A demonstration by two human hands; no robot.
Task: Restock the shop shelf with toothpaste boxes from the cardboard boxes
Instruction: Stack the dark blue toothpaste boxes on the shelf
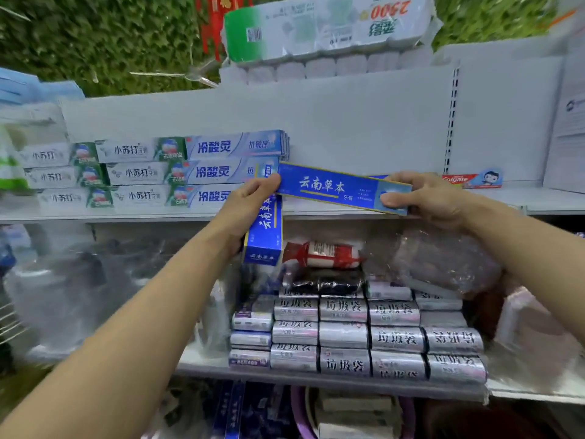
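**Blue box held across upper shelf, two-handed**

- Right hand (424,198) pinches the right end of a blue toothpaste box (332,188): thumb on the front face, fingers curled over the top edge.
- That box lies lengthwise and slightly tilted, right end lower, over the front of the upper shelf (544,201).
- It sits between the stacked toothpaste boxes (177,171) on the left and a Colgate box (468,180) on the right.
- Left hand (250,201) grips a second blue box (265,231), held upright in front of the shelf edge. Its fingertips meet the left end of the lengthwise box.
- Stacked boxes stand three high, against the back panel.
- Lower shelf (202,365): silver rolls (345,337) in rows.
- On top of the unit: a toilet-paper pack (316,30).
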